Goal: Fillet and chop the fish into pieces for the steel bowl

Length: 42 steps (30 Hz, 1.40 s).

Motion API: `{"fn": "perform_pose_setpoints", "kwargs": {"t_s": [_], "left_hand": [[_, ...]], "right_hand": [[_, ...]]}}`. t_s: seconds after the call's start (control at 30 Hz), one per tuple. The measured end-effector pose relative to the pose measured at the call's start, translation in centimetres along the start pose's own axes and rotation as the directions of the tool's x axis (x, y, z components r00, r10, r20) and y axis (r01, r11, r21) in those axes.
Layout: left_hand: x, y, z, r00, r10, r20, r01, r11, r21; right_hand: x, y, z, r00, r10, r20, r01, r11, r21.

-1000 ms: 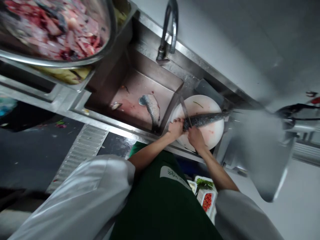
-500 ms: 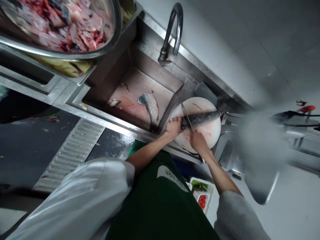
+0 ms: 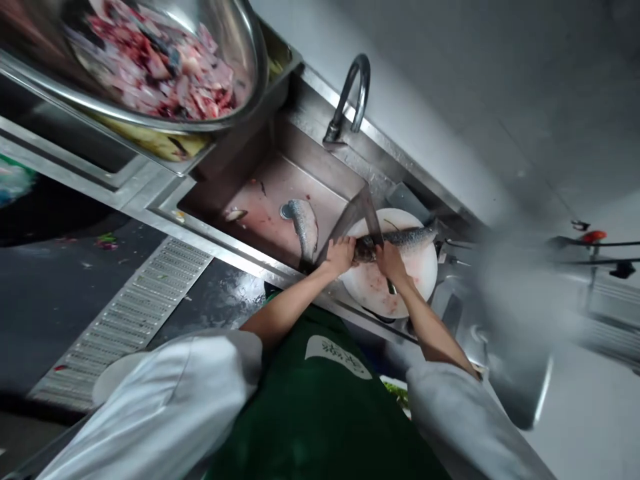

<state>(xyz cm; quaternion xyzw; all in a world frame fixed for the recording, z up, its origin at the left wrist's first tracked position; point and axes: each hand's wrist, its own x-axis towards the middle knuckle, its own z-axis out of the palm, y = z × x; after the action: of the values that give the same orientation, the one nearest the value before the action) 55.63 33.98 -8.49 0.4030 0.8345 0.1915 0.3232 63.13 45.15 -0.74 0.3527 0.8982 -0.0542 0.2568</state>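
A grey scaly fish (image 3: pixel 406 239) lies across a round white cutting board (image 3: pixel 395 283) beside the sink. My left hand (image 3: pixel 340 255) grips the fish at its head end, at the board's left edge. My right hand (image 3: pixel 390 261) is closed on the handle of a cleaver (image 3: pixel 369 215), whose broad blade stands raised over the fish near the head.
A second fish (image 3: pixel 306 227) lies in the steel sink (image 3: pixel 260 200) below a curved tap (image 3: pixel 350 100). A big steel bowl (image 3: pixel 150 60) of cut fish pieces sits at upper left. A floor drain grate (image 3: pixel 125 313) runs below. Blurred metal equipment (image 3: pixel 520 320) stands right.
The cleaver blade has risen from lying across the fish to standing above it. My left hand still holds the head end. The view has shifted slightly.
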Motion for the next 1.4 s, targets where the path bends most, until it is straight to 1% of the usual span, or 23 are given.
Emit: {"fn": "perform_pose_setpoints", "kwargs": {"t_s": [0.03, 0.1, 0.17, 0.2, 0.27, 0.33, 0.4, 0.47, 0.53, 0.7, 0.8, 0.9, 1.07, 1.17, 1.23, 1.3, 1.4], "left_hand": [[-0.2, -0.3, -0.3, 1.000, -0.001, 0.001, 0.001, 1.000, -0.022], [-0.6, -0.5, -0.5, 0.998, 0.031, -0.058, -0.036, 0.996, -0.077], [-0.4, -0.6, -0.6, 0.987, 0.112, -0.116, -0.125, 0.986, -0.111], [-0.1, -0.5, -0.7, 0.981, 0.154, -0.118, -0.169, 0.978, -0.123], [0.9, -0.5, -0.7, 0.978, 0.195, -0.075, -0.205, 0.968, -0.148], [1.8, -0.4, -0.8, 0.982, 0.188, -0.028, -0.190, 0.967, -0.172], [2.1, -0.1, -0.6, 0.983, 0.183, 0.003, -0.180, 0.968, -0.174], [1.7, 0.2, -0.1, 0.986, 0.170, -0.001, -0.168, 0.973, -0.160], [0.8, 0.7, 0.9, 0.987, 0.155, -0.036, -0.159, 0.978, -0.137], [-0.9, 1.4, 3.3, 0.976, 0.158, -0.153, -0.170, 0.983, -0.072], [-1.4, 1.7, 4.2, 0.962, 0.190, -0.195, -0.204, 0.978, -0.053], [-1.8, 1.9, 5.0, 0.951, 0.210, -0.227, -0.225, 0.974, -0.040], [-2.3, 2.0, 6.7, 0.933, 0.228, -0.279, -0.240, 0.971, -0.009], [-2.6, 2.1, 7.9, 0.921, 0.234, -0.310, -0.243, 0.970, 0.010], [-2.8, 2.3, 8.5, 0.917, 0.233, -0.325, -0.237, 0.971, 0.028], [-2.9, 2.5, 8.9, 0.915, 0.230, -0.332, -0.228, 0.973, 0.045], [-3.1, 2.7, 8.6, 0.915, 0.262, -0.308, -0.255, 0.965, 0.065]], "right_hand": [[0.2, 0.2, -0.1, 1.000, 0.001, 0.004, -0.001, 1.000, -0.001], [0.4, 0.7, 0.0, 1.000, -0.014, -0.016, 0.014, 1.000, -0.005], [0.4, 0.9, 0.2, 0.999, -0.030, -0.041, 0.030, 1.000, -0.004], [0.4, 1.0, 0.2, 0.999, -0.031, -0.045, 0.031, 1.000, -0.002], [0.4, 0.9, 0.3, 0.999, -0.027, -0.039, 0.027, 1.000, 0.001], [0.4, 0.9, 0.1, 0.999, -0.023, -0.032, 0.023, 1.000, -0.001], [0.3, 0.8, -0.2, 0.999, -0.019, -0.032, 0.019, 1.000, -0.006], [-0.2, 0.8, -0.4, 1.000, -0.013, -0.023, 0.013, 1.000, -0.022], [-1.1, 0.8, -0.6, 1.000, -0.014, 0.012, 0.014, 0.998, -0.060], [-4.5, 2.2, -1.0, 0.985, -0.030, 0.171, 0.058, 0.985, -0.162], [-6.4, 3.6, -1.3, 0.970, 0.035, 0.240, 0.007, 0.985, -0.172], [-7.4, 4.5, -1.5, 0.966, 0.062, 0.252, -0.021, 0.987, -0.162], [-7.6, 4.4, -1.4, 0.971, 0.031, 0.238, 0.012, 0.984, -0.177], [-7.0, 4.0, -1.1, 0.972, -0.037, 0.230, 0.080, 0.980, -0.182], [-6.4, 3.8, -0.8, 0.972, -0.056, 0.230, 0.100, 0.977, -0.188], [-5.9, 3.7, -0.3, 0.971, -0.064, 0.231, 0.108, 0.977, -0.184], [-5.8, 4.0, 0.7, 0.973, -0.086, 0.214, 0.120, 0.981, -0.151]]}}
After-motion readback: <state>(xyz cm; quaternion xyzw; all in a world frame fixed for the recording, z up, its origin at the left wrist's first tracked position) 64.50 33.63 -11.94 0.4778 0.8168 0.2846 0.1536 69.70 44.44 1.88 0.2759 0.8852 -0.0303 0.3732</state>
